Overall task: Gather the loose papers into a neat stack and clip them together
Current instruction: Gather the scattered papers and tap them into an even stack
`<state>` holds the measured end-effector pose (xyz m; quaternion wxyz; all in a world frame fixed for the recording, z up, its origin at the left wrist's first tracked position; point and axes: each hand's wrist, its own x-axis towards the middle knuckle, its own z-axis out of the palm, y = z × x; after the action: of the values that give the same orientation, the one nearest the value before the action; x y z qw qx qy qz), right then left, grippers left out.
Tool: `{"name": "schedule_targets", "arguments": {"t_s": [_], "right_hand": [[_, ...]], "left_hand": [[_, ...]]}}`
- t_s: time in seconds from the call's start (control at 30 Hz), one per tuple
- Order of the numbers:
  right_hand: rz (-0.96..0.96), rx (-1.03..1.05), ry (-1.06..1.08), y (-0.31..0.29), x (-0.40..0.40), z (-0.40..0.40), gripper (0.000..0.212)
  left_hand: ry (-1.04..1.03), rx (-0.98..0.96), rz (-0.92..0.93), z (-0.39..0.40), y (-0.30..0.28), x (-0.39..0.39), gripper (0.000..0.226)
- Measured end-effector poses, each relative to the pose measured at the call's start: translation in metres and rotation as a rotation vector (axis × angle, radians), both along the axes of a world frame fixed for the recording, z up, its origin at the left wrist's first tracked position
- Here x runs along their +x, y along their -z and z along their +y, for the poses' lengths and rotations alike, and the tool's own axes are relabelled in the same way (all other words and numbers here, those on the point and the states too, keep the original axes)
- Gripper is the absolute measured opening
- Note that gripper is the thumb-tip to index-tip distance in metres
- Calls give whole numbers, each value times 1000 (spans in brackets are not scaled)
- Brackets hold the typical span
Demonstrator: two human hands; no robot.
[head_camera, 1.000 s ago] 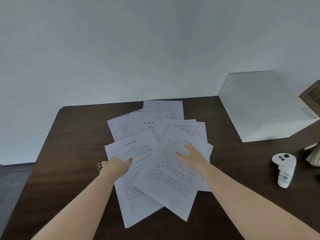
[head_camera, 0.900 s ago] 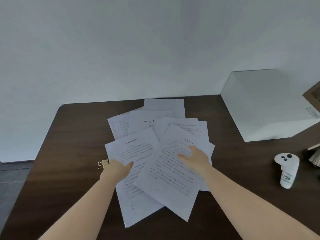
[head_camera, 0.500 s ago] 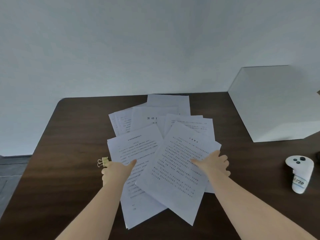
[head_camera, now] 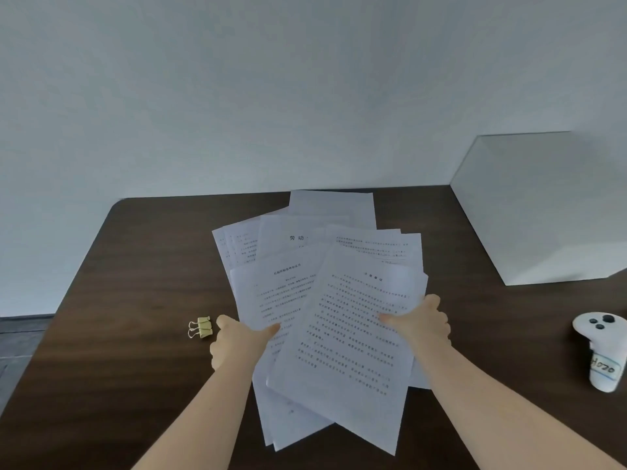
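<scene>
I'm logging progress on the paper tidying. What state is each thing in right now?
papers: still fanned out and overlapping on the table, not squared up
binder clips: lying on the table beside the left hand, not on any paper
left hand: gripping the left edge of the sheets
right hand: gripping the right edge of the sheets
controller: resting on the table at right, untouched
white box: closed, against the wall

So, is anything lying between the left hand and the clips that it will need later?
Nothing visible. The clips lie on bare table just left of the left hand, which grips the papers at their left edge; the right hand grips the right edge.
</scene>
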<state>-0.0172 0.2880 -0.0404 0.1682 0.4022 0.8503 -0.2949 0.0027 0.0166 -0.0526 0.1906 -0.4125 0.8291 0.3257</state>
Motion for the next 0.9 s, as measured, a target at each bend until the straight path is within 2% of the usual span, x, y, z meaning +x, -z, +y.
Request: {"name": "schedule_targets", "arguments": {"t_s": [0.13, 0.27, 0.37, 0.47, 0.6, 0.77, 0.9], "right_hand": [[157, 55, -14, 4, 2, -1, 51], [301, 67, -78, 15, -1, -7, 14], [388, 77, -70, 20, -6, -11, 15], [448, 113, -56, 19, -13, -15, 20], [471, 88, -68, 19, -31, -19, 23], [399, 135, -91, 23, -47, -19, 29], [511, 148, -144, 31, -54, -20, 23]], "left_hand": [[33, 20, 49, 3, 6, 1, 50], [67, -64, 131, -2, 11, -7, 27], [0, -38, 319, -1, 12, -13, 18], [-62, 60, 446, 1, 7, -22, 19], [-84, 131, 512, -4, 7, -39, 26], [-80, 176, 566, -4, 9, -55, 22], [-105, 241, 623, -2, 14, -63, 18]]}}
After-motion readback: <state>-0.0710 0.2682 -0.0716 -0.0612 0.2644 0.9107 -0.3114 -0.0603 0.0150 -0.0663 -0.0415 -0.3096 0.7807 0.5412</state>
